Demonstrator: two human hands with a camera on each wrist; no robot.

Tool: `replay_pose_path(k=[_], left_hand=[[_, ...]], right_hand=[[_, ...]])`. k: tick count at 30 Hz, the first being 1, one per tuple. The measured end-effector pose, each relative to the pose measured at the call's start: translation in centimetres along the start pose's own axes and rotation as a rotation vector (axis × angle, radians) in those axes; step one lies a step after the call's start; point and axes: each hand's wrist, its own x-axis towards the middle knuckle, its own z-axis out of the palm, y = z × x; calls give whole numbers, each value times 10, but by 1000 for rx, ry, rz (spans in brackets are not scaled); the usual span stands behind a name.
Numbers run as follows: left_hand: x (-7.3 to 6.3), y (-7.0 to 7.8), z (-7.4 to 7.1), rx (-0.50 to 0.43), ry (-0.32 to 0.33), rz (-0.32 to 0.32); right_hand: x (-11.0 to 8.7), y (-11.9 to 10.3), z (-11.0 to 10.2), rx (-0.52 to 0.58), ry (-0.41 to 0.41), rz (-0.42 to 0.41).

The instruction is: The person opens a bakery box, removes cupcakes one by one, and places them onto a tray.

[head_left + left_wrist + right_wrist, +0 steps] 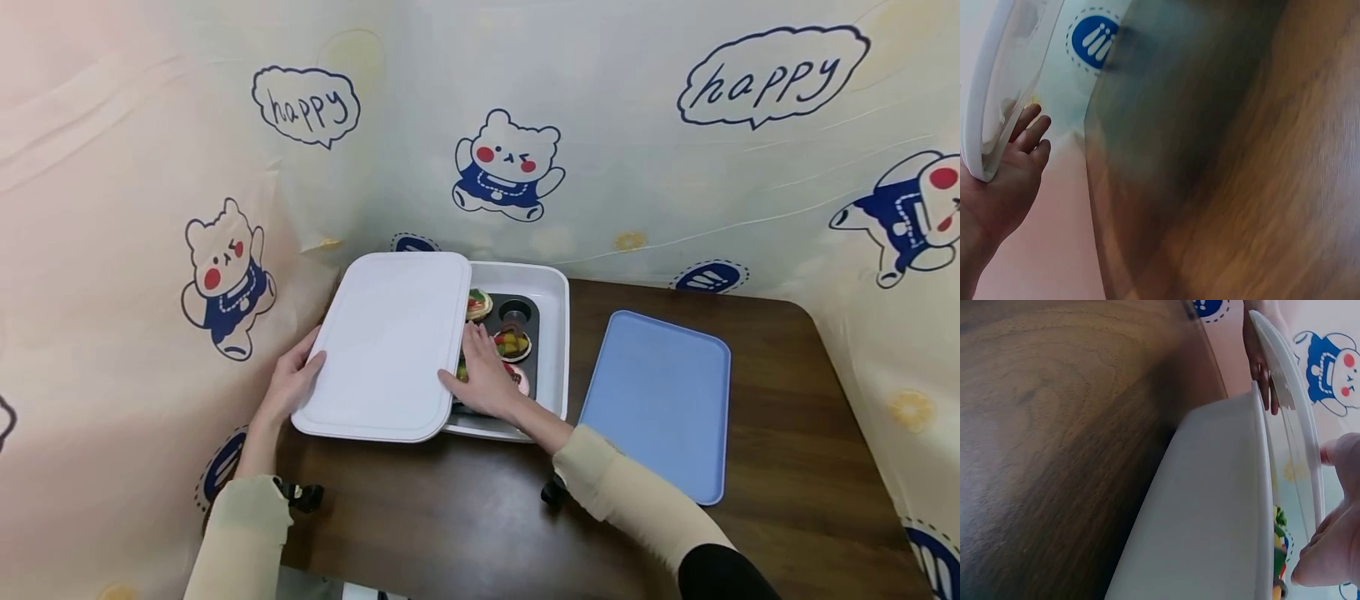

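Note:
A white lid (pixel 386 346) with rounded corners hangs over the left part of a white box (pixel 555 358), shifted leftward. My left hand (pixel 294 377) grips the lid's left edge, thumb on top and fingers beneath, as the left wrist view also shows. At the lid's right edge, my right hand (pixel 487 379) touches the rim with extended fingers, reaching across the box. In the right wrist view the lid (pixel 1310 425) stands raised over the box wall (pixel 1204 500). Inside the box lies a dark muffin pan (pixel 531 315) with several colourful food-like pieces (pixel 512 342), partly hidden.
A light blue tray (pixel 663 400) lies on the brown wooden table (pixel 795 433), right of the box. Patterned cloth (pixel 600 167) encloses the table at the back and sides. My right forearm (pixel 645 508) passes close to the tray's left side.

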Motion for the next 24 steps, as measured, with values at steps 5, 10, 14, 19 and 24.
replay_pose_path(k=[5, 10, 14, 19, 24], left_hand=[[-2, -5, -9, 22, -4, -16], [-4, -12, -22, 21, -26, -22], [-4, -17, -31, 25, -51, -23], [-3, -23, -39, 31, -73, -14], [-2, -30, -45, 12, -73, -27]], right_hand=[[-1, -18, -2, -53, -52, 4], [4, -22, 6, -76, -96, 17], [8, -26, 12, -84, -123, 20], [13, -32, 21, -115, -141, 43], [17, -35, 29, -156, -142, 54]])
